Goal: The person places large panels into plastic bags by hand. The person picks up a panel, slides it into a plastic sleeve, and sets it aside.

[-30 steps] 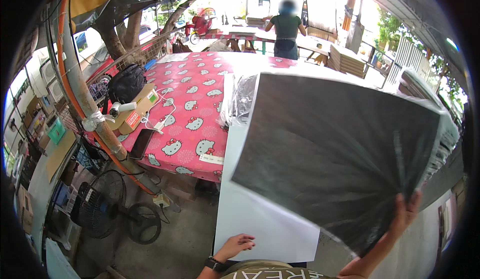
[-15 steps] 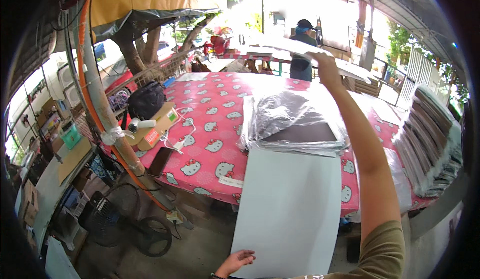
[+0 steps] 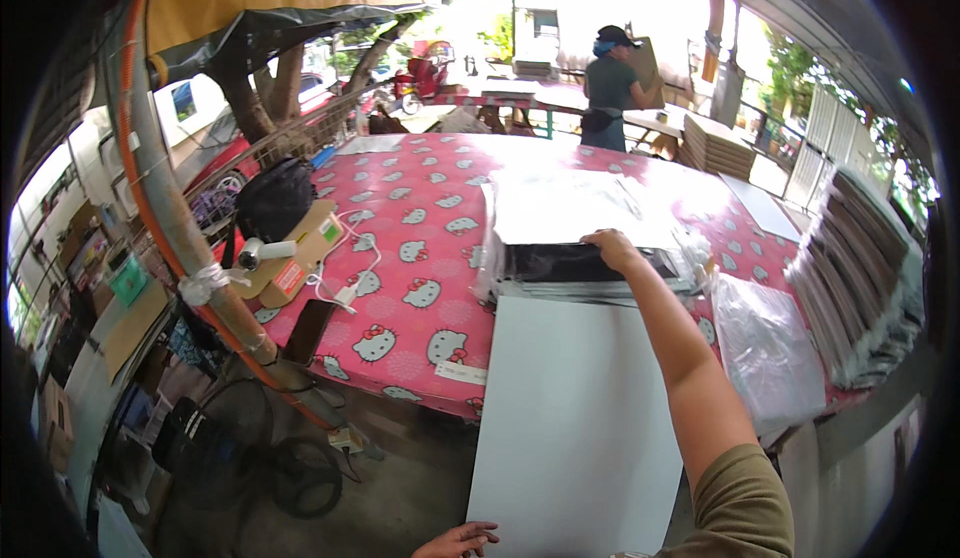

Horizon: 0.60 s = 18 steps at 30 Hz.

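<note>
My right hand [image 3: 612, 248] reaches over the table, its fingers closed at the near edge of a glossy white sheet [image 3: 565, 208]. That sheet lies on a stack of black panels [image 3: 560, 263] in clear plastic wrapping. A large pale board [image 3: 575, 418] slopes from the near side of the stack over the table's front edge toward me. My left hand [image 3: 465, 540] is at the board's lower left edge, fingers stretched out and holding nothing. Its wrist is cut off by the frame.
A pink patterned cloth covers the table [image 3: 410, 288]. A phone [image 3: 308, 331], cardboard box [image 3: 300, 258] and black bag [image 3: 275, 201] lie left, by a pole [image 3: 190, 228]. Clear plastic bags [image 3: 768, 348] and leaning wrapped panels [image 3: 850, 268] are right. Beyond, a co-worker [image 3: 610, 88] holds a brown board.
My right hand has come down with the raised white sheet, which now lies on the stack. My left hand has shifted slightly lower. The co-worker has turned and is more visible.
</note>
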Available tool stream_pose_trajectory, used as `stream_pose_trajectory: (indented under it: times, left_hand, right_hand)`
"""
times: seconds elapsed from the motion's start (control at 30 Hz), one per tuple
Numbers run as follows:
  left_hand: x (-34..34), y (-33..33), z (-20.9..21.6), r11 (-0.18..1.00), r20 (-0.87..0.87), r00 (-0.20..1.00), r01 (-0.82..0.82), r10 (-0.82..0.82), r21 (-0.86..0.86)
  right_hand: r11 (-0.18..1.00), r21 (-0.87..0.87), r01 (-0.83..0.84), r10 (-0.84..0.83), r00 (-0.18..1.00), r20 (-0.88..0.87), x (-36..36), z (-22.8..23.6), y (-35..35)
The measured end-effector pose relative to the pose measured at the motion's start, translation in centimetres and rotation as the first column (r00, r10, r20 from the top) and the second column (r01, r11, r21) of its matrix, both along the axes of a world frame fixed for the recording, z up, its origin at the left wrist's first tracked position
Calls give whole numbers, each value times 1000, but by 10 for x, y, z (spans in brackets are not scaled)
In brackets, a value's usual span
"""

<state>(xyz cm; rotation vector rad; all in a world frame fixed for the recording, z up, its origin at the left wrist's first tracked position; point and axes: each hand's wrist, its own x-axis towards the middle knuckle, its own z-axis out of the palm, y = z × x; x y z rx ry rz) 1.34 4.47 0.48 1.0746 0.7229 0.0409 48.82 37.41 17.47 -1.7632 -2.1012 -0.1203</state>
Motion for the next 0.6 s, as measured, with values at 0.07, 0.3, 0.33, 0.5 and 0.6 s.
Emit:
stream_pose_trajectory:
  times: [0.07, 0.3, 0.33, 0.5, 0.6]
  left_hand:
    - [1, 4, 7, 999, 5, 999, 32, -32, 3]
    - [28, 0, 34, 996, -2, 1000, 15, -15, 89]
    - [28, -6, 34, 996, -9, 1000, -5, 6, 92]
    - [32, -17, 34, 990, 75, 989, -134, 131, 38]
    - [50, -14, 40, 986, 104, 986, -142, 133, 83]
  right_hand:
    - [999, -48, 14, -10, 998, 69, -9, -13, -12]
    - [901, -149, 406, -406, 913, 32, 11, -56, -42]
    - [934, -32, 354, -355, 921, -159, -6, -50, -51]
    - [923, 260, 282, -6, 688, -726, -30, -34, -181]
    - [828, 219, 516, -180, 614, -768, 0, -71, -301]
